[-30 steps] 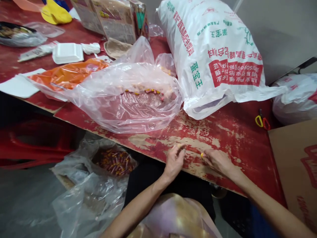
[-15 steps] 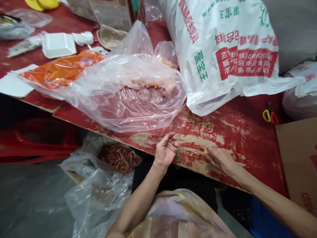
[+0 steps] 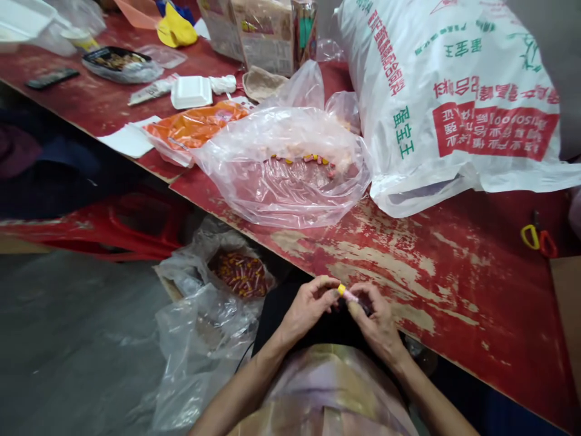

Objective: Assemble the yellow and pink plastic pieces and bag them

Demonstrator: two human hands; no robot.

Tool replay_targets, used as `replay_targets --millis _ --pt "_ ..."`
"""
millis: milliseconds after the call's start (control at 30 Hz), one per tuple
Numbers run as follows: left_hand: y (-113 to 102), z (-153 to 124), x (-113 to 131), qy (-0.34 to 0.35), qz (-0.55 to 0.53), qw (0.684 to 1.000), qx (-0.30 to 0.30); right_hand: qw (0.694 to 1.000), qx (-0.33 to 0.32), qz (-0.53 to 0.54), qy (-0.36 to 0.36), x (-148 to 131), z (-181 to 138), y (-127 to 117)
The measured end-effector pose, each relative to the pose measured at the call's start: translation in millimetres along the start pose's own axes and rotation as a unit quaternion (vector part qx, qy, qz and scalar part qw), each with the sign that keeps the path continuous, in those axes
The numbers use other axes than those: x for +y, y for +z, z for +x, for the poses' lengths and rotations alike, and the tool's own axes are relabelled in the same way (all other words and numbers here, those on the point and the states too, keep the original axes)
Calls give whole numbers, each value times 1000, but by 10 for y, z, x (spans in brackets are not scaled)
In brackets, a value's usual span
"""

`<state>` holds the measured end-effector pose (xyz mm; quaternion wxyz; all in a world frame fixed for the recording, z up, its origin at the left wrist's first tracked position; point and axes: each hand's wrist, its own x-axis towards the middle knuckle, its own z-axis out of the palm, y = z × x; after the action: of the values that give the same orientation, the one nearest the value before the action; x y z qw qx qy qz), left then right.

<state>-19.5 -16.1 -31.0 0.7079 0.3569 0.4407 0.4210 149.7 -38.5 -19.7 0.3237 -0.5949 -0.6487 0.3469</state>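
Observation:
A small pink tube with a yellow cap (image 3: 348,295) is held between my two hands, just off the table's front edge and above my lap. My left hand (image 3: 312,303) pinches it near the yellow end. At the pink end, the thumb and fingers of my right hand (image 3: 373,315) are closed on it. Beyond them on the table lies an open clear plastic bag (image 3: 281,200) with several pink and yellow pieces inside. Below the table's edge, a plastic-lined box (image 3: 170,283) holds many similar pink and yellow pieces (image 3: 240,272).
A large white printed sack (image 3: 454,79) stands at the back right of the worn red table (image 3: 494,242). Scissors (image 3: 538,237) lie at the far right. An orange bag (image 3: 200,124), a white foam box (image 3: 191,92) and a food tray (image 3: 118,60) sit leftward. A red chair (image 3: 136,218) is below.
My right hand has come left from the tabletop with the small yellow-capped piece. My left hand has closed on it too, and both hands now meet over my lap. The view has shifted left.

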Motion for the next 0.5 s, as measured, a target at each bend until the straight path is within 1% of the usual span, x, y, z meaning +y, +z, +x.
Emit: replay_targets --millis 67,133,267,333,400,467,500 --pt "-24 -86 -55 -11 1 999 34 999 -12 37 -3 -24 -26 185" --pt "-77 -133 -101 -9 -15 997 71 997 -37 67 -2 -25 -33 319" --pt "-184 -139 -125 -10 -34 996 85 994 -66 89 -12 -26 7 463" --pt "-217 -97 -74 2 -45 994 100 992 -67 100 -24 -35 63 475" --pt "-262 -34 24 31 -68 988 135 992 -50 108 -35 -36 124 434" --pt "-364 19 142 63 -94 978 174 994 -25 103 -31 -6 154 336" --pt "-450 27 190 72 -103 974 191 995 -16 91 -21 32 151 271"
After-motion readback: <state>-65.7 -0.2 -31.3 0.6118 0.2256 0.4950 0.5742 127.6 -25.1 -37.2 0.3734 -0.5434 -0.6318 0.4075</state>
